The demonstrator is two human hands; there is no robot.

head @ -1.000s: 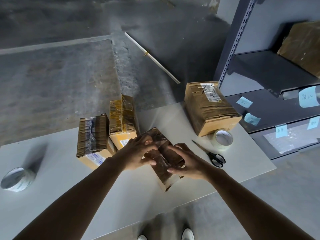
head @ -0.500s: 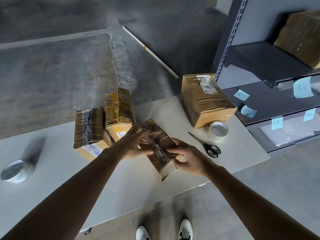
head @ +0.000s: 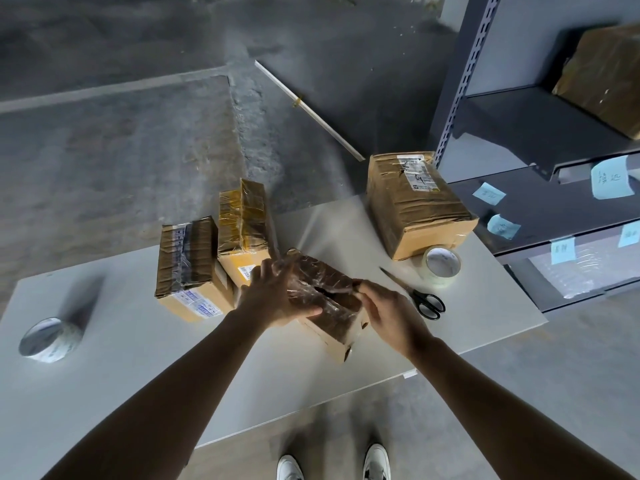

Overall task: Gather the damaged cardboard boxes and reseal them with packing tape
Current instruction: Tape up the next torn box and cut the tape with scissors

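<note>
A pale grey table (head: 138, 358) stands on a rough concrete floor (head: 121, 150). Black-handled scissors (head: 412, 292) lie flat near the table's right end, blades pointing toward its far edge. Just past that right end rises a grey metal shelving unit (head: 460, 81), with blue paper notes (head: 489, 194) stuck along its shelf fronts. Beyond the table's far edge a thin white rod (head: 311, 110) lies slanted on the floor

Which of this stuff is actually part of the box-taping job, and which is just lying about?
Job: small box in left hand and right hand; large box; dark-taped box; yellow-taped box; right tape roll; left tape roll; scissors.
Lying about: white rod; blue notes.
</note>
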